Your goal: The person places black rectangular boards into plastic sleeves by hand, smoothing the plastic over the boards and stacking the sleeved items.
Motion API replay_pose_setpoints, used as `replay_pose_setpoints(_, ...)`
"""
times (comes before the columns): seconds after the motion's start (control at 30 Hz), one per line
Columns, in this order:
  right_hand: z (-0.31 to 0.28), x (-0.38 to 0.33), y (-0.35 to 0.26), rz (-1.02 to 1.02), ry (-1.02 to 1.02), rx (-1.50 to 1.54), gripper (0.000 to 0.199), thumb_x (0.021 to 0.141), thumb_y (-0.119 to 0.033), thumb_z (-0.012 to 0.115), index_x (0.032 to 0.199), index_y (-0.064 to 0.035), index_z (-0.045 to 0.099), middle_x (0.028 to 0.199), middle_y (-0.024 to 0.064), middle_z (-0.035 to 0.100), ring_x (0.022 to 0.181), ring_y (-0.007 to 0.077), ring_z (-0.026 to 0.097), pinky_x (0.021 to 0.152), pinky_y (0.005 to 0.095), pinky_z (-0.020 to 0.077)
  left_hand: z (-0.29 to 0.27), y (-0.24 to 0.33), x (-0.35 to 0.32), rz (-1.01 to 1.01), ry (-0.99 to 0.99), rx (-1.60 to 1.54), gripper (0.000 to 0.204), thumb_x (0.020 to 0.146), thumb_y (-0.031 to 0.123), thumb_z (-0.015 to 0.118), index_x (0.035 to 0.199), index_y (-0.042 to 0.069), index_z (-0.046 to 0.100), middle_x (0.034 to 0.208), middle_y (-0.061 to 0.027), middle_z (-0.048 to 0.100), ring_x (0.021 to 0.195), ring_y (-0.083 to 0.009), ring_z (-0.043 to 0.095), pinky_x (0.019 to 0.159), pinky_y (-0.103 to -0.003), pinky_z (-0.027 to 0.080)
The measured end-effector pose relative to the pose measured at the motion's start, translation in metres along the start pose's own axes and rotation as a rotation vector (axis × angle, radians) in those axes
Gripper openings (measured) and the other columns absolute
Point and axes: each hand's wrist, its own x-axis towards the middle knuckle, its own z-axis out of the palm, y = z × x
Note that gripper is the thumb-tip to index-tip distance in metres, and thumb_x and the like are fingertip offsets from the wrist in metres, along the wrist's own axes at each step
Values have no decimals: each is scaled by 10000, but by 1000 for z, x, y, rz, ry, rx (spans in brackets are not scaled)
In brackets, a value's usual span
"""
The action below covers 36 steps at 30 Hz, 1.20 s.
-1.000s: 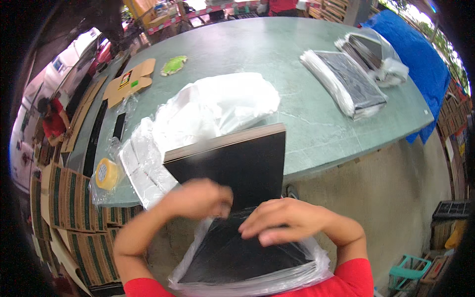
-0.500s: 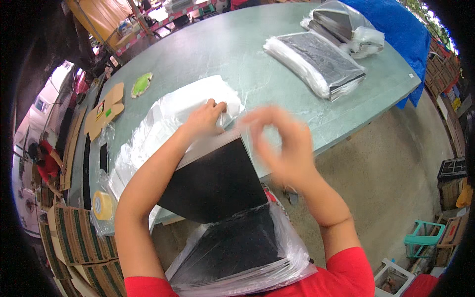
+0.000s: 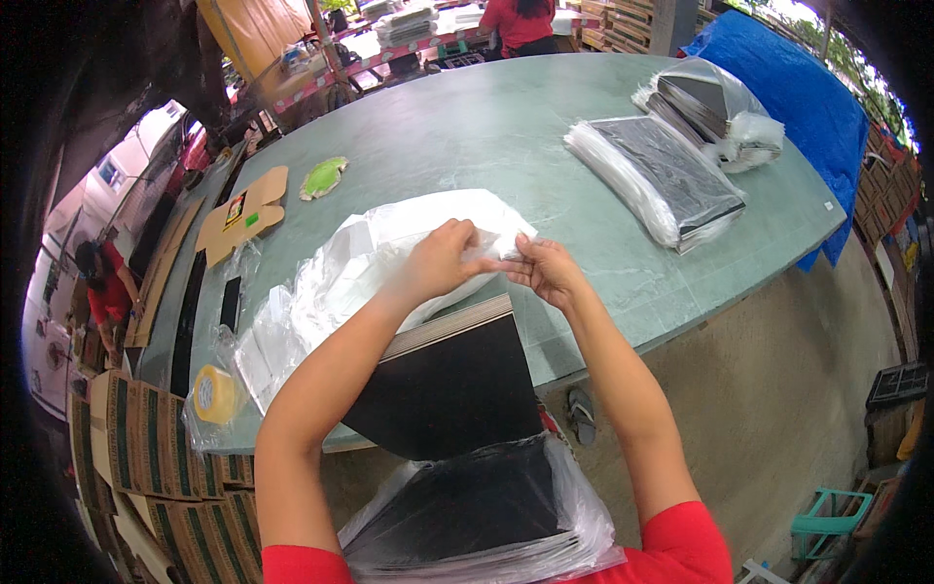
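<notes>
Clear plastic of the bag (image 3: pixel 389 255) lies pinched between the fingers of both the left hand (image 3: pixel 443 261) and right hand (image 3: pixel 547 273), just beyond the black board (image 3: pixel 448 384); separating its layers likely needs gentle, even pulling.

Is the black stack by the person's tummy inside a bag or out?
Inside. Clear plastic bag wraps the black sheets, bunched along their edges. Its top looks open.

Two hands work here, the left hand (image 3: pixel 443 261) and the right hand (image 3: pixel 550 273). On the worktop (image 3: pixel 506 127) lie two wrapped stacks of dark sheets (image 3: pixel 662 180), one pile of clear plastic bags (image 3: pixel 370 263), one flattened carton (image 3: pixel 243 214), one green lid (image 3: pixel 322 178) and one roll of yellow tape (image 3: pixel 214 394).
</notes>
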Motion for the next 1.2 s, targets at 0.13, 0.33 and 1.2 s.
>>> replay_pose_setpoints(0.13,2,3,5,-62,-7,-118,204,780,-296,582,835,-108,523,661,0,558,561,96,505,540,234,421,3,-1,7,25,-61,-75,213,730,196,602,811,8,541,690,-138,539,658,-249,528,611,-333,408)
replay_pose_setpoints(0.33,11,-3,3,-103,16,-58,281,740,-344,621,856,-106,525,753,-14,558,662,87,498,579,237,406,-10,3,6,-87,95,-213,189,742,184,592,752,-1,555,699,-123,558,670,-205,533,622,-306,411)
replay_pose_setpoints(1.2,13,-18,-1,-560,475,-568,204,763,-140,565,933,-34,525,850,26,551,752,138,506,661,245,396,-42,-28,21,-386,678,-296,298,764,156,566,980,-22,465,773,-98,557,670,-150,494,644,-292,412)
